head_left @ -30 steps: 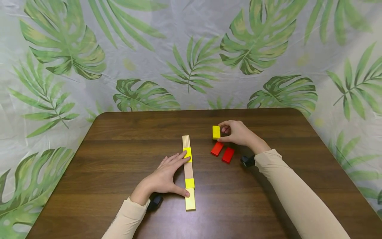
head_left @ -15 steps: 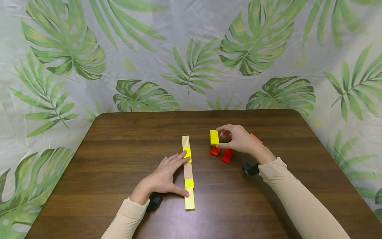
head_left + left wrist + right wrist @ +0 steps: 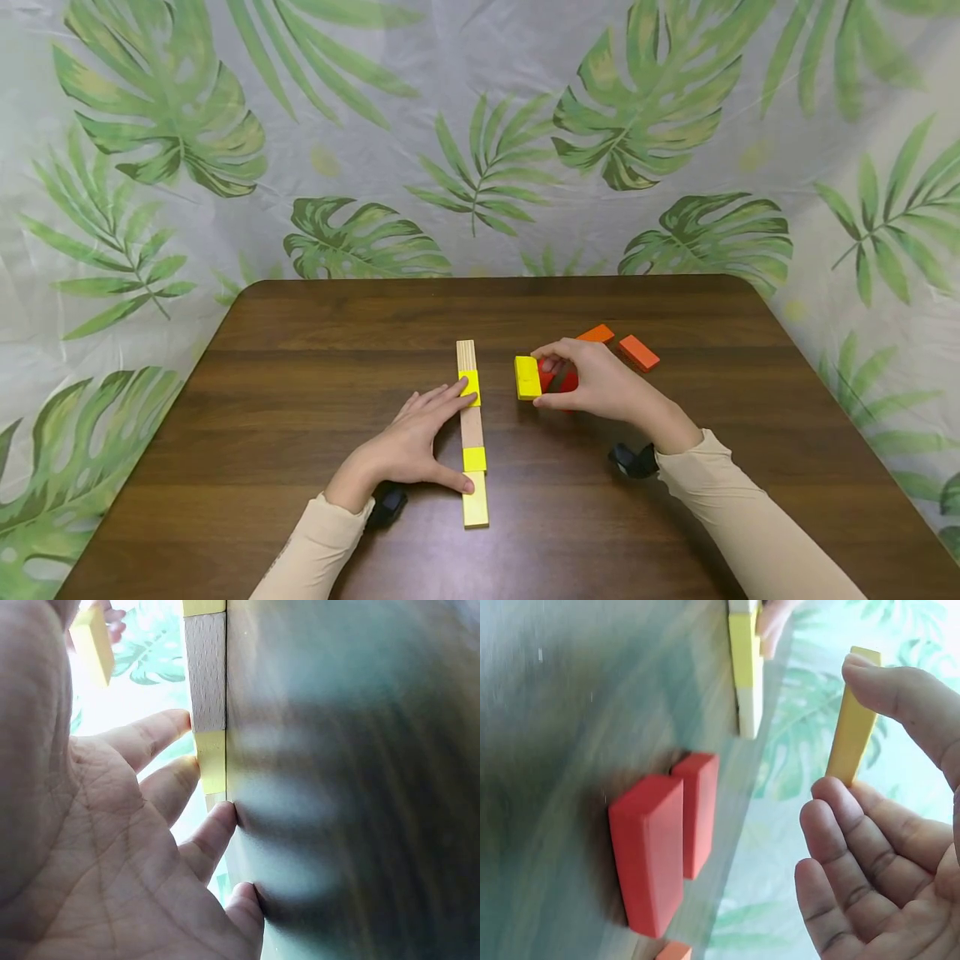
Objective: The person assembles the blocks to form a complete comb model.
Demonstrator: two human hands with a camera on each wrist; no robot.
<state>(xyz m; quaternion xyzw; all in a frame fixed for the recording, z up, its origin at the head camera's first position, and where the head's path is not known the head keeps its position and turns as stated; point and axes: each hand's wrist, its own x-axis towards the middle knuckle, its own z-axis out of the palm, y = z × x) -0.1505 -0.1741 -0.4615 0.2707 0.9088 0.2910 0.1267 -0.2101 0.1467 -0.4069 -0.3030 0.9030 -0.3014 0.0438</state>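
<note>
My left hand [image 3: 405, 442] touches a straight row of blocks laid end to end, its fingers spread. Its fingertips lie on a yellow block [image 3: 469, 387] and its thumb on the pale block [image 3: 476, 504] at the near end. Between these lie a plain wooden block [image 3: 472, 427] and another yellow block [image 3: 475, 459]; a grooved wooden block [image 3: 467, 354] ends the row. Right of the row, my right hand [image 3: 600, 379] pinches a yellow block [image 3: 527, 378] between thumb and fingers. In the right wrist view this block [image 3: 853, 727] is above the table.
Two red blocks, the nearer one [image 3: 649, 855] plain in the right wrist view, lie on the table under my right hand, partly hidden in the head view. Farther back are two orange blocks [image 3: 639, 353]. The dark wooden table [image 3: 247, 433] meets a leaf-print cloth [image 3: 480, 133].
My right hand has moved nearer and slightly left with the yellow block, now covering part of the red blocks. The orange blocks have come into view behind it. My left hand has stayed put.
</note>
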